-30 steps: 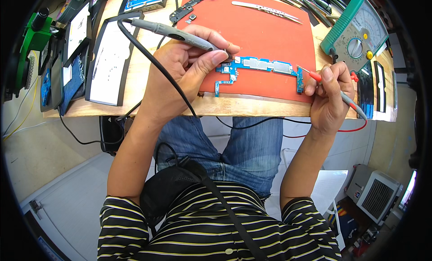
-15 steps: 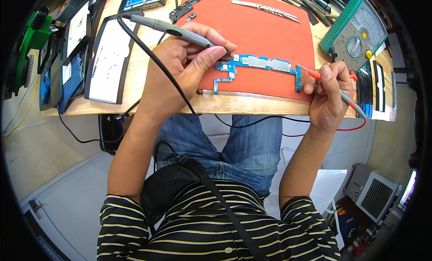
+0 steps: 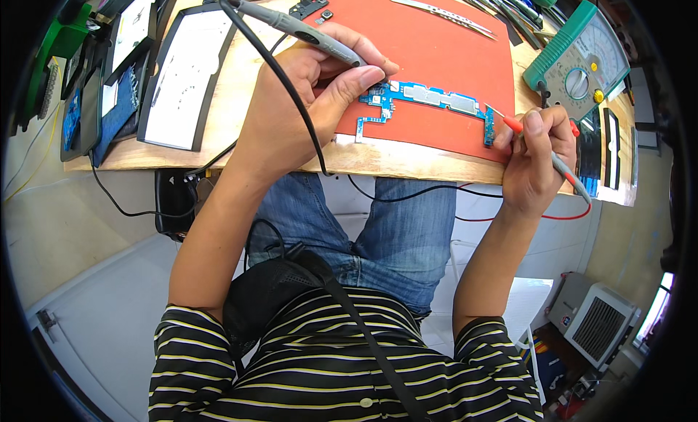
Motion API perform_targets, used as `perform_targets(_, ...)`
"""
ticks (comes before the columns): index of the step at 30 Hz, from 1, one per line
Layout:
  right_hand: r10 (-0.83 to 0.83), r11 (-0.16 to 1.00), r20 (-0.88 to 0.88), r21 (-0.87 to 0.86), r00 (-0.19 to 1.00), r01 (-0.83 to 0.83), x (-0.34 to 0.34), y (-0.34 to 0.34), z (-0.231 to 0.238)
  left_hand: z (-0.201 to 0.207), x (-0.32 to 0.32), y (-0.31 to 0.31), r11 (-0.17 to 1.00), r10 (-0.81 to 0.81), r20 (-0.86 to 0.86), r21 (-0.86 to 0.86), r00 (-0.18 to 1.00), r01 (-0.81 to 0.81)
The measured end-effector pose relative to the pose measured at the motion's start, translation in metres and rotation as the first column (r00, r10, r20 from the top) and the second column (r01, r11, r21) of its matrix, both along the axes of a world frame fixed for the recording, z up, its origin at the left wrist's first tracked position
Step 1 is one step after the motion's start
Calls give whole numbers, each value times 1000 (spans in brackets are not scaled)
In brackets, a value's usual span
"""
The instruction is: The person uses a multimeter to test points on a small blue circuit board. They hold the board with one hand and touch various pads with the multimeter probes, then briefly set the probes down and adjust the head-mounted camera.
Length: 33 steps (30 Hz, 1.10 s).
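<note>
An electronics repair workshop: a wooden tabletop (image 3: 218, 109) carries a red work mat (image 3: 436, 58), a green analogue multimeter (image 3: 578, 65), tweezers (image 3: 443, 9), a bare blue circuit board (image 3: 436, 98) and dismantled phone screens (image 3: 182, 73).

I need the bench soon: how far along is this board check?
Set up: blue circuit board lies on the red mat, meter beside it. In hand: left hand and right hand hold probes at opposite board ends. Left: packing up the tools.

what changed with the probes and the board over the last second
Almost nothing. The left hand keeps the grey probe at the left end of the blue circuit board; the right hand keeps the red probe at its right end. The board stays on the red mat.
</note>
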State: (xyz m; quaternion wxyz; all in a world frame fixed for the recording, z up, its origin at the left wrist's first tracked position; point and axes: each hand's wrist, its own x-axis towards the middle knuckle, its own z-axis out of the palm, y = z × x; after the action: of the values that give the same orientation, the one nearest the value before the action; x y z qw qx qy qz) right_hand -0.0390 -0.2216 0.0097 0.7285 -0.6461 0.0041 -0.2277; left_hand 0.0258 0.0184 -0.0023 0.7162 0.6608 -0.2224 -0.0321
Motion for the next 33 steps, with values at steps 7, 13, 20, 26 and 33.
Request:
perform_targets(7,170,979,27,-121,985,-165,-7,27,11,2,2,3,996,-46,48,76,998,42)
perform_targets(13,272,955,-53,-109,961,-277,2,58,3,-3,2,-2,998,9,49,-66,999,-6)
perform_targets(20,232,942,-90,-227,969,-247,0,63,-7,-7,3,-1,998,2,58,-67,998,2)
perform_targets(26,203,949,-29,-240,979,-204,1,66,-11,-7,2,-1,996,-14,25,-86,1000,16)
perform_targets(33,196,951,-71,-229,978,-208,1,65,-10,-4,3,5,997,-74,39,40,997,72)
